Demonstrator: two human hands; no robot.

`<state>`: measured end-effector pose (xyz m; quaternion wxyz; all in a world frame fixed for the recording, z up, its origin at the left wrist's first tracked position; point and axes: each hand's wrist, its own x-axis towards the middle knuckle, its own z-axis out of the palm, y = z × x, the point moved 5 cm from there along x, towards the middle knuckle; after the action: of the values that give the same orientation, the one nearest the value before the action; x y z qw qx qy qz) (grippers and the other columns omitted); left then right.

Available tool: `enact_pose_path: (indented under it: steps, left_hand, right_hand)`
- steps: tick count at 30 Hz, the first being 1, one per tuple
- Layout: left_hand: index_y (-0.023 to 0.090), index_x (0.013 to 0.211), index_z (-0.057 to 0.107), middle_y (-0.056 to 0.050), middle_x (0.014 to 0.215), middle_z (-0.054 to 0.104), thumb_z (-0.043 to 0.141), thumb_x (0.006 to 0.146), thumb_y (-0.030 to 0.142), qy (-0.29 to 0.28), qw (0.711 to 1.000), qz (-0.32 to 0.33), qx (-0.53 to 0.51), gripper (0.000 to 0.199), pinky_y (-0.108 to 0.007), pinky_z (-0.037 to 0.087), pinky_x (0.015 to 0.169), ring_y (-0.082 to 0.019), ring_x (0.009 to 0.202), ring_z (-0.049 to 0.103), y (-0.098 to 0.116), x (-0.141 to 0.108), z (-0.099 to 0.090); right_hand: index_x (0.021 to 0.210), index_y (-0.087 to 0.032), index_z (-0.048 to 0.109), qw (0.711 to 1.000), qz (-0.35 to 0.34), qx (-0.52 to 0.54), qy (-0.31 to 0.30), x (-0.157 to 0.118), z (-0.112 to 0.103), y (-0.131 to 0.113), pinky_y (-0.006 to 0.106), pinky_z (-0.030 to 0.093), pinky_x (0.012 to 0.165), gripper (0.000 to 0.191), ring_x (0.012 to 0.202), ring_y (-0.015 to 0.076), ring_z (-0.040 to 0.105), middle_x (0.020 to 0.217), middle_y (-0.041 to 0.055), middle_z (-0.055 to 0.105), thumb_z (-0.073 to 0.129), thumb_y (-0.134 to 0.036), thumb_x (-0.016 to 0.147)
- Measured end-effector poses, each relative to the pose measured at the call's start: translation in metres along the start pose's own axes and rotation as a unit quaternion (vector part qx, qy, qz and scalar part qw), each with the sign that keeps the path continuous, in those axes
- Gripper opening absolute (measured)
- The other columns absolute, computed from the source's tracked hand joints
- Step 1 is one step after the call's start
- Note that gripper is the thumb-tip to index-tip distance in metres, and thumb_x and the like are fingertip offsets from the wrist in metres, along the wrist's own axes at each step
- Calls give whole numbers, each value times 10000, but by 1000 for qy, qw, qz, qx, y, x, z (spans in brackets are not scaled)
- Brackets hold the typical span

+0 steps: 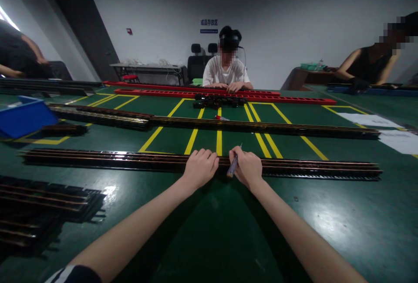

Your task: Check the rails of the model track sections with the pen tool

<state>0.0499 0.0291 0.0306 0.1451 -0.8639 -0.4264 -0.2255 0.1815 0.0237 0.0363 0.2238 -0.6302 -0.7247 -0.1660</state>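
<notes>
A long black strip with copper-coloured lines (pixel 98 157) lies crosswise on the green table in front of me. My left hand (pixel 200 169) rests on its middle, with the fingers curled over the far edge. Just to the right, my right hand (pixel 247 167) is closed around a slim tool with a translucent purplish handle (pixel 232 166). A thin tip points up and away from the fist, and the handle's lower end hangs over the strip's near edge. The tool looks like a small screwdriver, but its exact kind is unclear.
Beyond lies another dark strip (pixel 277 129), with a red-capped pen (pixel 221 118) behind it. More strips (pixel 42 198) are stacked at near left, below a blue bin (pixel 28 116). Papers (pixel 400 140) lie at right. A person (pixel 227 72) sits opposite by red rails (pixel 303 99); others work at both sides.
</notes>
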Motion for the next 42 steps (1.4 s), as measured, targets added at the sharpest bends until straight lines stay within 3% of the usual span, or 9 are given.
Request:
enact_pose_path:
  steps: [5,9,12,17,22,25,35,39,42]
  left_hand:
    - [134,1041,633,-74,987,681,317,942,274,1,999,32,-35,360,-319,434,730,-172,864,612,6,-3,-5]
    - [143,912,669,-74,864,689,291,948,300,8,999,-39,-14,411,-319,440,681,-176,772,619,-6,-3,-7]
    - [142,781,668,-74,763,673,284,941,297,7,997,-71,6,444,-319,426,633,-176,685,601,-13,-1,-5]
    - [142,748,667,-67,756,672,288,933,258,9,999,-45,-5,438,-305,422,637,-160,683,591,-16,2,-1]
    - [143,718,666,-65,759,679,313,921,243,6,999,-40,0,419,-299,424,627,-157,676,589,-17,2,0]
    - [144,721,667,-61,772,688,313,924,246,6,999,-47,-10,421,-288,433,614,-150,669,593,-17,2,0]
    - [136,935,670,-66,926,703,304,935,245,11,996,35,-84,382,-266,482,686,-141,807,635,-7,2,-3]
    - [141,852,677,-71,843,699,292,938,259,15,998,3,-56,412,-265,461,630,-142,730,626,-16,2,-3]
    - [136,708,654,-69,700,667,278,934,278,7,998,-54,-22,461,-259,419,540,-136,598,584,-30,1,-4]
  right_hand:
    - [759,-160,584,1000,11,-19,-16,-2,-5,22,227,303,530,266,491,140,563,582,52,642,364,-248,881]
    - [744,-169,588,997,58,-43,-32,-5,-9,53,228,259,493,241,475,144,537,537,34,597,383,-237,851]
    - [734,-165,587,997,54,-51,-23,-8,-11,66,228,251,488,233,464,138,519,530,30,584,390,-229,843]
    - [721,-142,584,999,-2,-25,22,-8,-11,44,224,316,535,280,499,134,547,586,51,620,367,-221,879]
    - [769,-131,578,995,-89,41,-1,-4,-4,1,224,345,562,247,511,126,555,609,48,629,363,-171,886]
    - [799,-129,559,994,-90,52,-21,-1,-2,-5,219,347,555,214,521,125,564,630,49,636,367,-166,885]
    - [789,-131,554,993,-115,3,3,0,-3,22,215,279,472,276,402,107,497,511,26,584,314,-218,891]
    - [760,-141,562,997,-78,-25,7,-3,-5,45,222,281,475,293,402,122,487,492,26,568,315,-252,870]
    - [759,-136,574,998,7,-58,18,-4,-9,69,230,252,464,292,398,130,474,485,35,552,326,-259,852]
